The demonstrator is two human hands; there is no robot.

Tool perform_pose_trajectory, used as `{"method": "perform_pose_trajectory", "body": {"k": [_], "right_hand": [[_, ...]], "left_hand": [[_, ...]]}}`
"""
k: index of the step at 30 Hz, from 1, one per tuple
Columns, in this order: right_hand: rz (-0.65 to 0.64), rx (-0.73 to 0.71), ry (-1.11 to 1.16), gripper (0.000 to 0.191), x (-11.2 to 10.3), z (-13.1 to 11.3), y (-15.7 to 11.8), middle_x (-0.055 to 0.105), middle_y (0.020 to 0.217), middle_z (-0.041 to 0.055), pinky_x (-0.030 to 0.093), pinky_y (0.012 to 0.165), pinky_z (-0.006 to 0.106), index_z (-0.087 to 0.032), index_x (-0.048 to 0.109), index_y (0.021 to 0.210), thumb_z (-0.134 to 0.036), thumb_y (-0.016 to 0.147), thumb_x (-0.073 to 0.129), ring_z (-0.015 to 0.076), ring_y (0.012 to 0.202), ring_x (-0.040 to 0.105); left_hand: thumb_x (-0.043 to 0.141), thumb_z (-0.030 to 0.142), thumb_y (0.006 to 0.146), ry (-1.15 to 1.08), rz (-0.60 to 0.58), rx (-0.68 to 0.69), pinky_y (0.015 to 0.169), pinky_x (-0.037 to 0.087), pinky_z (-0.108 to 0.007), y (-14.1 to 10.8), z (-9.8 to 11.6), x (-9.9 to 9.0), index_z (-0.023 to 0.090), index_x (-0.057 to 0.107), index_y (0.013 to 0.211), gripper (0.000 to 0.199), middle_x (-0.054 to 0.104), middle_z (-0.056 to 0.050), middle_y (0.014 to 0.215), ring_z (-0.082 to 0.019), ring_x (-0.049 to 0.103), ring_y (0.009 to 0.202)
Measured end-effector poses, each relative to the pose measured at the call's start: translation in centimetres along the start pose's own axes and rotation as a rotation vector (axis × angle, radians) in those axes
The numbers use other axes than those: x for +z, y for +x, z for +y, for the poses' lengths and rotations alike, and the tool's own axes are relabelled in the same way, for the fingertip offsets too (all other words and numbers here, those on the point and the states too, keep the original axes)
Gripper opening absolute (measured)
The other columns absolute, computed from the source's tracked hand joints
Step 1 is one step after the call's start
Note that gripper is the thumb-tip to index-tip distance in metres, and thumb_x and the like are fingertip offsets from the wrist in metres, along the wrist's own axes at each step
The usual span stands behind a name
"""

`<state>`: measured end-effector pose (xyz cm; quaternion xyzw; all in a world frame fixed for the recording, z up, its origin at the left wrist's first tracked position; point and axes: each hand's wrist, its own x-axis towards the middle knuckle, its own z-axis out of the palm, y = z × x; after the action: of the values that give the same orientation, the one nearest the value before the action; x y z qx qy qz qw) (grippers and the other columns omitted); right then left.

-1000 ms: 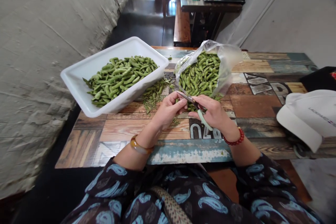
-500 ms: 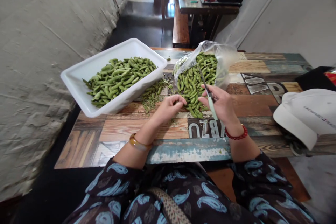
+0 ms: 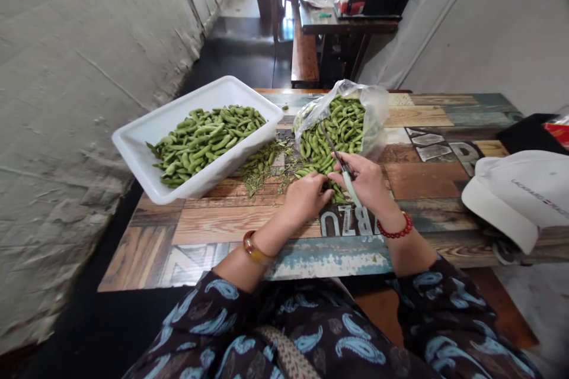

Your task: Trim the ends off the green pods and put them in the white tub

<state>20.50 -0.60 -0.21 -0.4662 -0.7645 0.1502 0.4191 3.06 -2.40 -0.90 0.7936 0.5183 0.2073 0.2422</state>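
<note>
Green pods [image 3: 344,121] spill out of a clear plastic bag [image 3: 376,106] on the patchwork wooden table. My right hand [image 3: 362,180] is closed round scissors [image 3: 349,182] with pale green handles, their blades pointing up and left over the pods. My left hand [image 3: 310,192] rests at the near edge of the pile, fingers curled together; what they pinch, if anything, is hidden. To the left, a white plastic tub [image 3: 151,180] holds many more pods [image 3: 208,136]. Small green trimmings [image 3: 260,166] lie between tub and bag.
A white cap [image 3: 524,192] lies at the table's right side, in front of a black item [image 3: 527,136]. Behind stand a wooden bench [image 3: 304,59] and another table [image 3: 311,21] with a loaded black tray. A rough wall runs along the left.
My left hand has moved right and slightly down, closer to my right hand. My right hand and the scissors have shifted a little left and down.
</note>
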Motion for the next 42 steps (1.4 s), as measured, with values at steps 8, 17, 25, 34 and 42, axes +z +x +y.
{"method": "perform_pose_trajectory", "body": {"k": [8,17,25,34,42], "right_hand": [[-0.002,0.071,0.019,0.042,-0.3,-0.1,0.0,0.072,0.090,0.0063,0.057,0.080,0.037,-0.019,0.068,0.118,-0.045,0.085,0.070,0.0222,0.083,0.069],[-0.059,-0.041,0.016,0.047,-0.5,0.1,-0.2,0.070,0.097,0.0088,0.057,0.079,0.037,-0.018,0.064,0.123,-0.042,0.084,0.073,0.0226,0.086,0.067],[-0.225,-0.151,0.012,0.051,-0.4,0.1,-0.3,0.066,0.104,0.0090,0.057,0.077,0.037,-0.020,0.061,0.123,-0.042,0.080,0.077,0.0221,0.084,0.064],[-0.305,-0.134,0.068,0.054,0.3,-0.9,-0.5,0.065,0.110,0.0104,0.057,0.077,0.038,-0.021,0.059,0.126,-0.041,0.080,0.078,0.0230,0.088,0.064],[-0.298,-0.164,0.060,0.049,0.4,-0.3,-0.6,0.065,0.098,0.0072,0.055,0.071,0.035,-0.021,0.061,0.123,-0.040,0.081,0.077,0.0201,0.077,0.061]], "left_hand": [[0.060,0.015,0.084,-0.181,0.004,0.059,0.073,0.045,-0.029,0.0,0.0,0.3,0.018,0.062,0.085,0.004,0.061,-0.005,0.090,-0.018,0.058,0.082],[0.074,0.038,0.076,-1.136,0.077,-0.188,0.048,0.036,-0.019,0.4,-2.7,-3.2,0.016,0.054,0.085,0.031,0.064,0.001,0.073,-0.005,0.044,0.048],[0.082,0.036,0.069,-1.114,0.167,-0.261,0.046,0.034,-0.018,0.0,-2.2,-4.0,0.014,0.066,0.082,0.030,0.061,0.004,0.065,-0.004,0.043,0.045],[0.075,0.029,0.077,-0.915,0.154,-0.076,0.079,0.051,-0.027,-0.2,-2.3,-3.9,0.015,0.075,0.085,0.016,0.075,-0.004,0.085,-0.016,0.065,0.080],[0.075,0.029,0.077,-0.879,0.160,-0.074,0.077,0.050,-0.027,-0.2,-2.3,-3.8,0.015,0.075,0.083,0.015,0.074,-0.003,0.082,-0.016,0.065,0.077]]}}
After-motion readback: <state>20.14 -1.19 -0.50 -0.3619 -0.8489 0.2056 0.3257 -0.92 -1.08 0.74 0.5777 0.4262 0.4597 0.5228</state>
